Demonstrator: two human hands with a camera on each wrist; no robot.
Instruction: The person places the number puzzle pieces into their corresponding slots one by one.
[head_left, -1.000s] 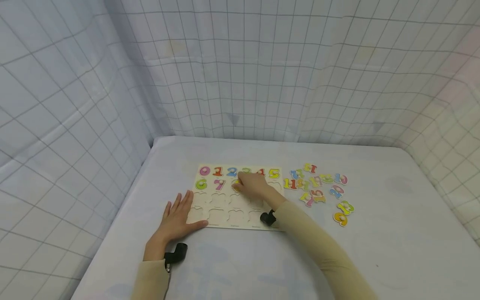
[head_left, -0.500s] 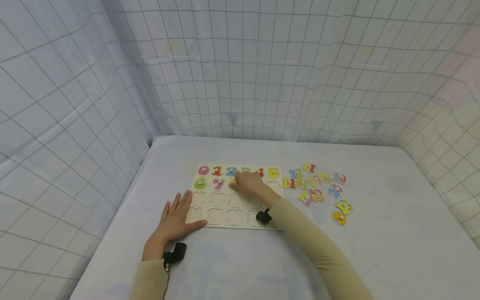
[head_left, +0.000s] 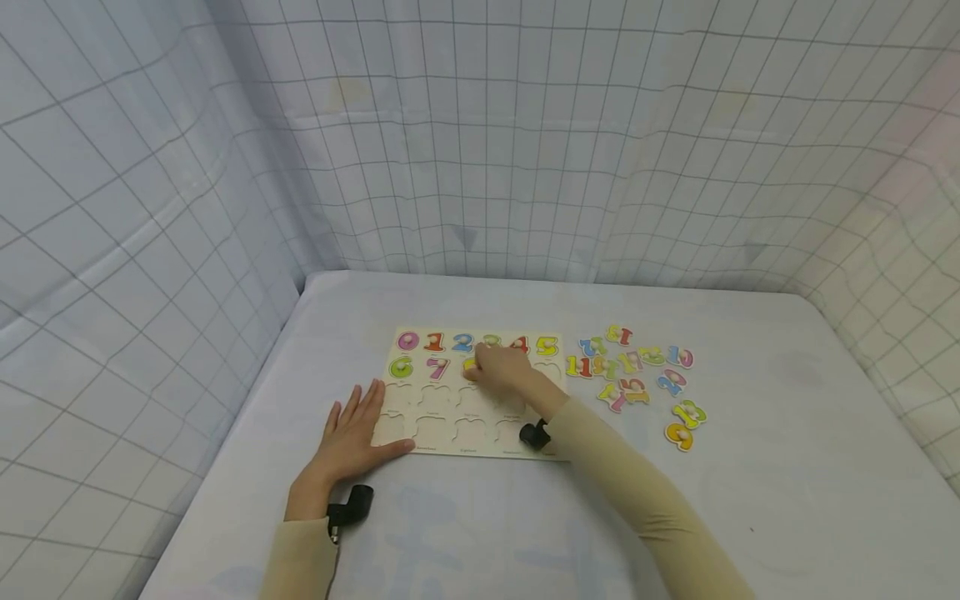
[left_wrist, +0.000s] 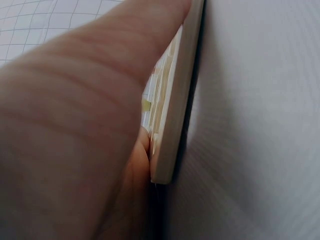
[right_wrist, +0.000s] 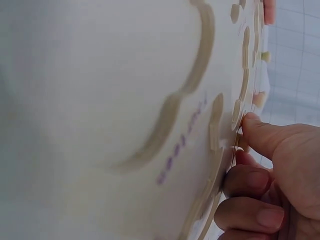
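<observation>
A pale wooden number puzzle board (head_left: 442, 454) lies on the table, with the pieces 0 to 5 along its top row. Below them sit a green 6 (head_left: 402, 367) and a purple 7 (head_left: 438, 368). My right hand (head_left: 504, 368) is over the second row, pinching a yellow number piece (head_left: 469, 365) mostly hidden under the fingers. In the right wrist view, thumb (right_wrist: 262, 135) and curled fingers meet at a small knob close to the board surface. My left hand (head_left: 352, 437) rests with fingers spread at the board's left edge, its thumb along the lower left corner.
Several loose number pieces lie right of the board, including a red and yellow 11 (head_left: 579, 367), a green and yellow piece (head_left: 688, 413) and an orange one (head_left: 679, 437). Recesses (head_left: 471, 429) show in the lower rows. Grid-patterned curtains (head_left: 525, 167) surround the white table (head_left: 465, 533).
My right hand shifts slightly left and then back right over the same spot, still on the yellow piece. The left hand stays at the board's edge.
</observation>
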